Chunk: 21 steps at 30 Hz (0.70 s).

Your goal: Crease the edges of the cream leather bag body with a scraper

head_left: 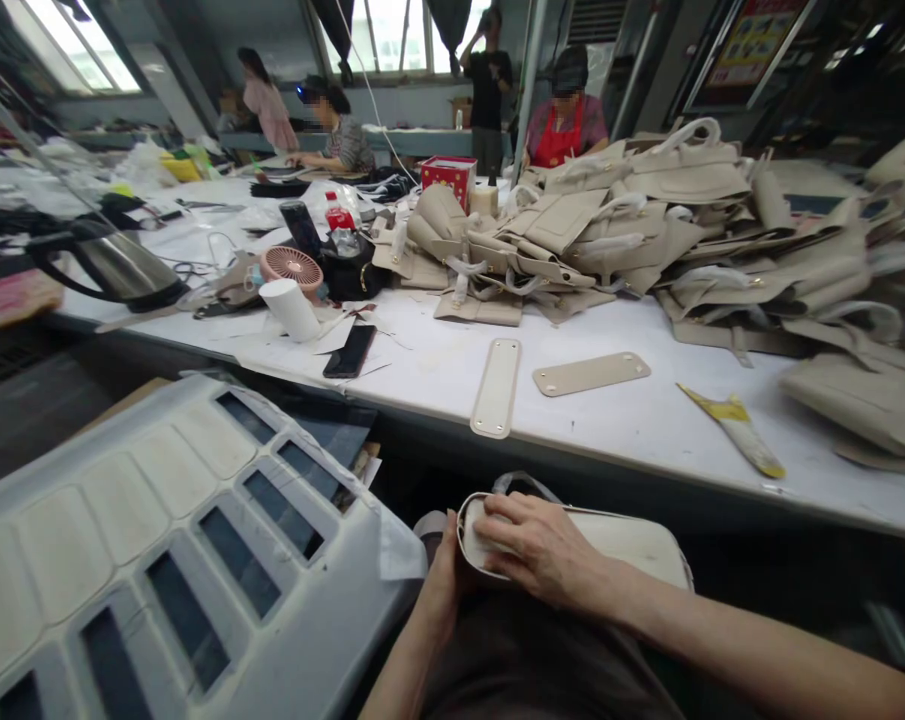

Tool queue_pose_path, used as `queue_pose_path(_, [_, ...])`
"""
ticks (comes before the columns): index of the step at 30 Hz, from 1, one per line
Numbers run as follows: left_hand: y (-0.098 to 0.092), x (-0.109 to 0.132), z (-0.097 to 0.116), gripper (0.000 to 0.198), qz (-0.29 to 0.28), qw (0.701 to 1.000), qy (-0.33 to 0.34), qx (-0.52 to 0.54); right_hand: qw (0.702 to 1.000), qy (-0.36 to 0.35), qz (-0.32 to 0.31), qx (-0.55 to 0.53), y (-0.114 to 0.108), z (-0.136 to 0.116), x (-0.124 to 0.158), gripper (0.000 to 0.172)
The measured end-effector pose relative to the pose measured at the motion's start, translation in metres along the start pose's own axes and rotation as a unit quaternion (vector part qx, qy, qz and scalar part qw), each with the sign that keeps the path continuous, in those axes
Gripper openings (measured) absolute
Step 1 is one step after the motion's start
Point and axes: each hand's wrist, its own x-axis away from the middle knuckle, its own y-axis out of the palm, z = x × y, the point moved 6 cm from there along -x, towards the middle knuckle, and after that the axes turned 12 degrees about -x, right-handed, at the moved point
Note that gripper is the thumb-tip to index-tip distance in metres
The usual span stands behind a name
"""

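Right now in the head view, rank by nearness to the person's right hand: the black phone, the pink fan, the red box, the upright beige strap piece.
1. Beige strap piece, at the table's near edge above the right hand.
2. Black phone, left.
3. Pink fan, farther left.
4. Red box, far back.

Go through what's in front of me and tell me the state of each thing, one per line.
Right hand: flat on the cream bag, pressing its end.
Left hand: under the bag's end, mostly hidden.
Cream bag: lying on its side on the lap.
Two cream strips: flat on the table, apart.
Phone: lying flat, screen dark.
Pink fan: tilted; blades not discernible.
Kettle: tipped over.
Bag pile: heaped loosely.
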Motion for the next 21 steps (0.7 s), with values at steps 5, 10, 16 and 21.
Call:
queue_pose_path(5, [0.010,0.009,0.010,0.054,0.032,0.999,0.014,0.012,1.000,0.008,0.010,0.021,0.002,-0.002,0.000,0.014])
queue_pose_path(10, [0.023,0.017,0.015,0.053,0.038,0.999,0.001,0.036,0.999,0.033,0.028,-0.004,0.003,-0.004,0.002,0.010])
queue_pose_path(16, [0.025,0.023,0.021,0.050,0.043,0.999,-0.008,-0.011,0.996,0.051,0.048,-0.048,0.002,-0.003,0.005,0.016])
queue_pose_path(21, [0.025,0.027,0.027,0.051,0.020,0.998,-0.028,-0.061,0.993,0.065,0.066,-0.067,0.002,0.001,0.005,0.020])
